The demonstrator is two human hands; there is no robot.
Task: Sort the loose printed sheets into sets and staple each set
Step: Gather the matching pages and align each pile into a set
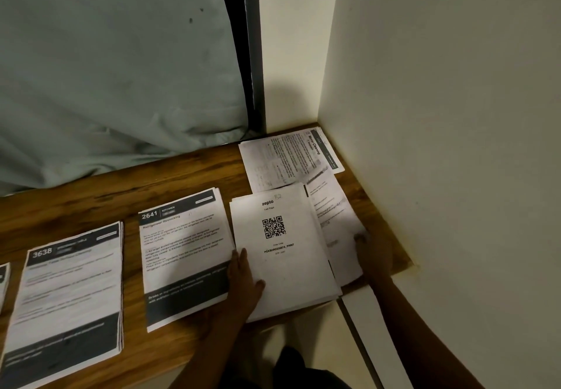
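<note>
On the brown wooden table, which stands in a corner of the cream wall, the printed sheets lie in several piles. The left hand rests with straight fingers on the lower left edge of a white pile with a black QR code on its top sheet. This pile hangs a little over the near edge of the table. Just left of it lies the pile with the dark header "2641", and further left the pile with the header "3638". The right hand touches the right edge of a loose white sheet with text lines, partly under the QR pile. Whether its fingers grip the sheet cannot be told. More sheets titled "Mirror Cleaning" lie in the back corner.
</note>
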